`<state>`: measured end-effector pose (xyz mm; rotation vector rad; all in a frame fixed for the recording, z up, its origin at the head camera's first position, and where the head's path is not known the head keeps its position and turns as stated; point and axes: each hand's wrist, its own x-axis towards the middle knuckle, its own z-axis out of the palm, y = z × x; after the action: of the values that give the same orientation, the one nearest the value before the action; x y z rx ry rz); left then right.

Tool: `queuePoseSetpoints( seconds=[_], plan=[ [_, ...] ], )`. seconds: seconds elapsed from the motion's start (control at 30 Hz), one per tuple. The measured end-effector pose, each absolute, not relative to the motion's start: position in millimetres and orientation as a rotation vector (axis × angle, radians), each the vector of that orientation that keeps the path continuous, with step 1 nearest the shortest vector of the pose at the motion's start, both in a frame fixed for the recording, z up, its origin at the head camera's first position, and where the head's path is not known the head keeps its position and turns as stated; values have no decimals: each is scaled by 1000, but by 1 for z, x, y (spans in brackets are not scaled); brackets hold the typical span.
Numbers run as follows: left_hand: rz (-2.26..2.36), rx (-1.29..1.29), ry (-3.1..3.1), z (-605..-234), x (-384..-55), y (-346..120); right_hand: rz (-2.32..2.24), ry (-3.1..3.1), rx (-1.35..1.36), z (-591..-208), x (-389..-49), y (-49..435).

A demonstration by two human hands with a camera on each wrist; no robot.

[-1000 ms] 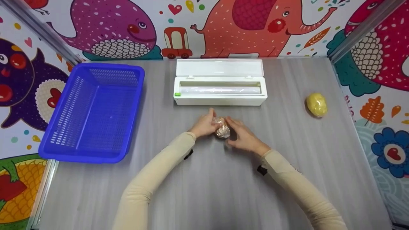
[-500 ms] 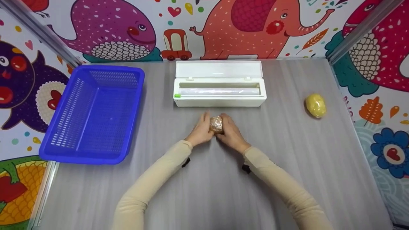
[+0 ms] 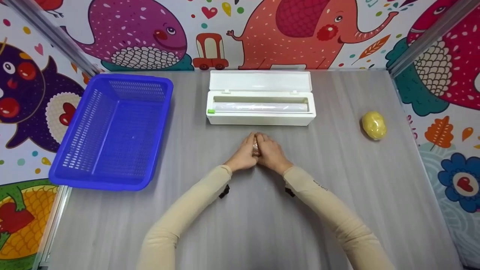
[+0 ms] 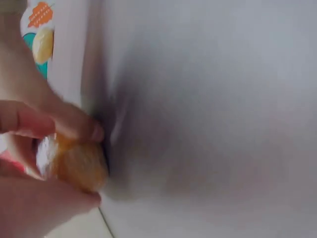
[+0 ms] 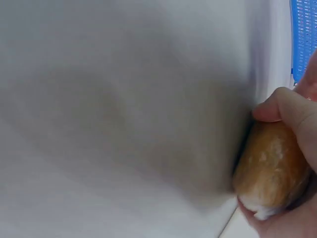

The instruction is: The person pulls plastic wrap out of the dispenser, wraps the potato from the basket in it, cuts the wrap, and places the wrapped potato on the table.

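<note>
A brown, oblong, rounded item [image 3: 255, 148] in clear plastic film is held between both hands at the middle of the grey table. The left hand [image 3: 242, 154] grips it from the left and the right hand [image 3: 271, 153] from the right, so only a narrow strip shows in the head view. Up close in the right wrist view, the shiny brown item [image 5: 272, 161] has whitish bunched film at its lower end. Thumb and fingers curl around the item [image 4: 81, 166] in the left wrist view, close over the tabletop.
A white cling film dispenser [image 3: 261, 120] lies behind the hands, lid raised, its film roll [image 3: 260, 107] showing. The blue plastic basket [image 3: 167, 108] stands at left. A yellow film-wrapped rounded item [image 3: 374, 125] lies at right. Patterned walls [image 3: 210, 22] border the table.
The right hand, earlier loosely beside the item with fingers spread, has closed in on it. Both hands now cover most of it. The dispenser, basket and yellow item stay in place.
</note>
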<state>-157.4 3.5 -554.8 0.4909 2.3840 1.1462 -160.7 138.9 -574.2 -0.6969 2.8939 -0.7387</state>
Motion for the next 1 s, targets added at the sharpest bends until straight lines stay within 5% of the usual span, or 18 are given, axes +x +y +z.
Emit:
queuePoseSetpoints(
  seconds=[0.73,1.0],
  plan=[
    [768,363,2742,-565,-158,31,-602,2897,-763,-572,-148,147],
    [1028,345,2559,-558,-153,15,-626,2985,-894,-580,-153,145]
  ],
)
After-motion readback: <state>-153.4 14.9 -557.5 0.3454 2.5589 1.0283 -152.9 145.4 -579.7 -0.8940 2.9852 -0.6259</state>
